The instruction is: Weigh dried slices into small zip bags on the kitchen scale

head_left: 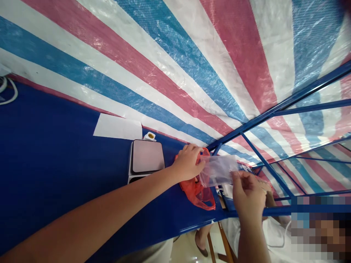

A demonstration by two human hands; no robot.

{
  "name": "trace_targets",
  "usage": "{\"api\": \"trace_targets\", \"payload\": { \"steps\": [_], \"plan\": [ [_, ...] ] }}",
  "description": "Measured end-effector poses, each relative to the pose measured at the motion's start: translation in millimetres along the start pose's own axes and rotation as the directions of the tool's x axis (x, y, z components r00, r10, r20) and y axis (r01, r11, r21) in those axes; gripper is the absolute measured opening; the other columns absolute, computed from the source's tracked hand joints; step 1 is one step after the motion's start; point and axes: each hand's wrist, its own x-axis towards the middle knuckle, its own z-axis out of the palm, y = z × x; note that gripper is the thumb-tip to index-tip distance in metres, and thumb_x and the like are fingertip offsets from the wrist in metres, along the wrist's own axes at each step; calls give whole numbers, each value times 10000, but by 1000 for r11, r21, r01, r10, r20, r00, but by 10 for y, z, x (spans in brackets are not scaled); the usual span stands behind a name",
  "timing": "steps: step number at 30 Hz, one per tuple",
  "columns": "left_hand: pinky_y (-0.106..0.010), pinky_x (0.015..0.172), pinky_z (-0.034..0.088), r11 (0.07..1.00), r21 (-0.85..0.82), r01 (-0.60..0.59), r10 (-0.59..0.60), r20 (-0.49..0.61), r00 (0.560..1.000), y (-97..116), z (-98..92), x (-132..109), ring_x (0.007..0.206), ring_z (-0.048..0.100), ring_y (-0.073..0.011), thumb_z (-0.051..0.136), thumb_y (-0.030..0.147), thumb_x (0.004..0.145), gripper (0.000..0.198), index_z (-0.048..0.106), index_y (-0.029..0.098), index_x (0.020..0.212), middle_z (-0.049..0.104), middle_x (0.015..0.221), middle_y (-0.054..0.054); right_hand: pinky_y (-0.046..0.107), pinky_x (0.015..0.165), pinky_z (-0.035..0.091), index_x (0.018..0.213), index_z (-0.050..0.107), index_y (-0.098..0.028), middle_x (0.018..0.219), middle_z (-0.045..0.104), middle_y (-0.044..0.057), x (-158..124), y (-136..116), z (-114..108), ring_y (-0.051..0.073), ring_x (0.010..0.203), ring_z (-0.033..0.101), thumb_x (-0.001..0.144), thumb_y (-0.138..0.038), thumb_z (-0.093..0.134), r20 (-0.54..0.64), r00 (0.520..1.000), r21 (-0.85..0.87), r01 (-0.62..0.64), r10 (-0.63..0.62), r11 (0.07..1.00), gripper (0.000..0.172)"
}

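No readable text, label, brand, number or sign in view. Clear bag (221,170), red bag (189,188), white sheet (119,126) and grey-topped device (147,156) all checked, nothing legible on any; the pixelated patch at lower right can't be read either
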Motion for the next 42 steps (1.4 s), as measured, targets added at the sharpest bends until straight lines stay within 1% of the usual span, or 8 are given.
{"api": "trace_targets", "payload": {
  "steps": [7, 11, 18, 21, 27, 34, 37, 42],
  "plan": [
    [-502, 1187, 352, 941, -282, -189, 230, 122, 966, 227, -45, -117, 1399, 441, -328, 767, 610, 751, 799, 508, 198, 1385, 519, 1461, -146, 274, 737, 494, 933, 692, -190, 840, 708, 14, -437, 9, -433, 157, 749, 634, 784, -529, 817, -19, 967, 482, -212, 252, 850, 392],
    [-519, 1156, 385, 870, -489, 62, 126, 342, 931, 351, 33, -246, 1426, 437, -361, 803, 645, 703, 980, 404, 230, 1497, 454, 1540, -169, 226, 699, 478, 894, 674, -195, 832, 671, -7, -687, 61, -615, 117, 740, 594, 767, -488, 843, -30, 925, 649, -271, 380, 711, 362],
    [-409, 941, 518, 433, -678, 594, -115, 612, 783, 541, 377, -637, 1140, 654, -275, 926, 388, 602, 1034, 357, 201, 1445, 631, 1267, -157, 238, 567, 498, 809, 608, -218, 716, 662, -16, -1012, 158, -604, 139, 613, 600, 618, -481, 887, -76, 736, 764, -391, 673, 513, 428],
    [-313, 827, 515, 449, -675, 585, -263, 526, 809, 505, 305, -865, 916, 680, -180, 833, 257, 686, 745, 441, 174, 1314, 689, 1074, -78, 216, 495, 451, 833, 601, -219, 655, 625, -32, -1196, 203, -407, 126, 543, 556, 661, -521, 856, 20, 722, 708, -499, 692, 500, 431],
    [-258, 700, 484, 764, -470, 442, -390, 208, 897, 153, -240, -1424, 760, 635, -142, 658, 329, 857, 407, 510, 208, 1216, 671, 887, -4, 213, 476, 431, 905, 623, -196, 603, 569, -47, -1634, 53, 99, 118, 506, 505, 760, -610, 790, 318, 816, 597, -568, 483, 567, 470],
    [-266, 746, 532, 858, -232, 459, -481, -46, 876, -122, -823, -1974, 901, 716, -190, 531, 531, 956, 456, 482, 248, 1310, 740, 1045, -49, 256, 589, 505, 1019, 703, -157, 740, 662, 31, -1819, -364, 470, 178, 667, 616, 864, -613, 688, 695, 704, 538, -643, 145, 544, 481],
    [-252, 700, 527, 888, -9, 460, -451, -216, 866, -200, -1174, -2082, 865, 728, -194, 506, 565, 950, 486, 499, 252, 1321, 763, 1036, -49, 263, 538, 505, 1100, 672, -162, 712, 617, 8, -1871, -575, 582, 172, 614, 601, 920, -597, 619, 670, 733, 543, -590, 115, 597, 474],
    [-248, 645, 510, 787, 279, 550, -421, -410, 810, -343, -1823, -2271, 783, 730, -190, 486, 579, 928, 545, 473, 278, 1382, 778, 1043, -25, 296, 746, 578, 1194, 623, -225, 1018, 696, 70, -2074, -1051, 621, 187, 864, 688, 999, -345, 562, 331, 942, 560, -158, -45, 813, 237]
  ]
}}
